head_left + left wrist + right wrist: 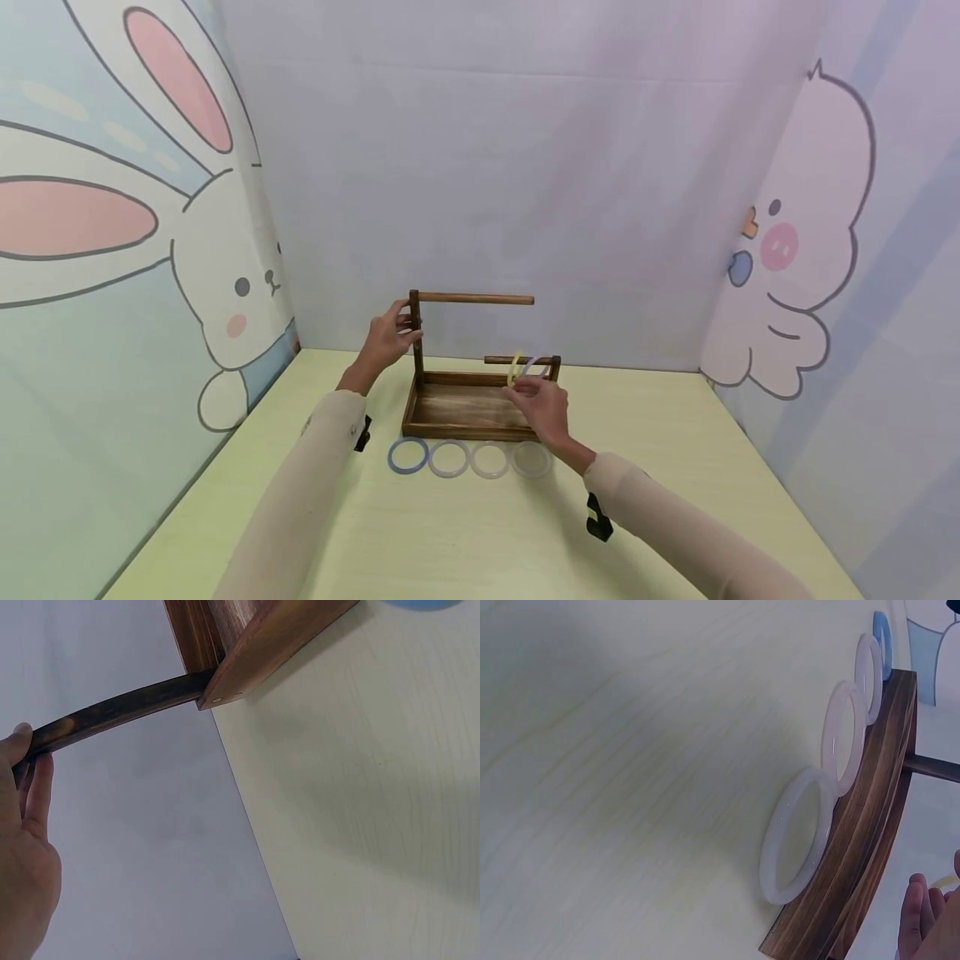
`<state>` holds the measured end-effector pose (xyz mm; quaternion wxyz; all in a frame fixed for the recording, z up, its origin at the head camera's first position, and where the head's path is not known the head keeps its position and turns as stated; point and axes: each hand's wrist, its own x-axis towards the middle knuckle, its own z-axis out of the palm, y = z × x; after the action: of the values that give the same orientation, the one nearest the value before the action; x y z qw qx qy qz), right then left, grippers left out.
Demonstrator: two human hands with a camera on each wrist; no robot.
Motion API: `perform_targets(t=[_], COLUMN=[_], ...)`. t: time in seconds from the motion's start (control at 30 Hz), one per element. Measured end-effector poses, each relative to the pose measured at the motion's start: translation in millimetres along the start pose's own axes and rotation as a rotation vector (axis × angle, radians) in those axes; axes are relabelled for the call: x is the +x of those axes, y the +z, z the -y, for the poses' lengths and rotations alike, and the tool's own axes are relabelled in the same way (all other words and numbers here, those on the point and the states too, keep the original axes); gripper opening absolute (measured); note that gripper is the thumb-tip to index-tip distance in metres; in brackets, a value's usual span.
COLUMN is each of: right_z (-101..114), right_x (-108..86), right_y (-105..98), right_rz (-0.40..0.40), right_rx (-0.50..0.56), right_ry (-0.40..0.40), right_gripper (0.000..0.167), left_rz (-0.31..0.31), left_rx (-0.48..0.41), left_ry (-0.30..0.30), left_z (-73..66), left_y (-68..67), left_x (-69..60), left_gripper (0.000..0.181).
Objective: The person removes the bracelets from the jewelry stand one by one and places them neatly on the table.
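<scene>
Taking the wooden rack's tray [457, 432] as your clock's centre, your left hand [386, 340] is at ten o'clock, thumb and fingers clamped on the tall post [418, 360]. At three o'clock, your right hand [545, 408] has its fingertips pinched on the yellow ring [513, 369], which sits at two o'clock by the short bar [497, 360], beside a lilac ring [528, 364]. A blue ring [391, 462] lies at eight o'clock on the table [465, 533]; three pale rings [448, 476] continue round to four.
</scene>
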<state>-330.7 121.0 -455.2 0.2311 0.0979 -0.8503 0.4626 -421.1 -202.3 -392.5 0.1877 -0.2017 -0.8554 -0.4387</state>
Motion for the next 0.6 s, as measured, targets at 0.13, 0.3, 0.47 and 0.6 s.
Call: perform_targets(t=[0.13,0.3,0.47,0.6], right_z=[1.2,1.8,1.7,3.1], right_x=[1.6,3.3,3.9,4.7], right_y=[1.9,3.9,5.4,6.2], right_rz=[-0.002,0.005,0.014,0.012], right_rx=[-0.019,-0.03,-0.044,-0.047], right_ry=[0.026,0.035,0.01,0.007], right_gripper=[0.025,0.022,0.019,0.018], left_rz=[-0.005,-0.01,-0.003,-0.009], left_rx=[-0.001,0.001,-0.04,-0.04], left_ry=[-0.003,0.0,0.012,0.01], left_z=[2.2,3.7,3.3,2.9], left_y=[0.4,1.4,2.6,3.0], left_x=[-0.4,0.1,1.2,1.3], left_gripper=[0.065,0.066,0.065,0.064])
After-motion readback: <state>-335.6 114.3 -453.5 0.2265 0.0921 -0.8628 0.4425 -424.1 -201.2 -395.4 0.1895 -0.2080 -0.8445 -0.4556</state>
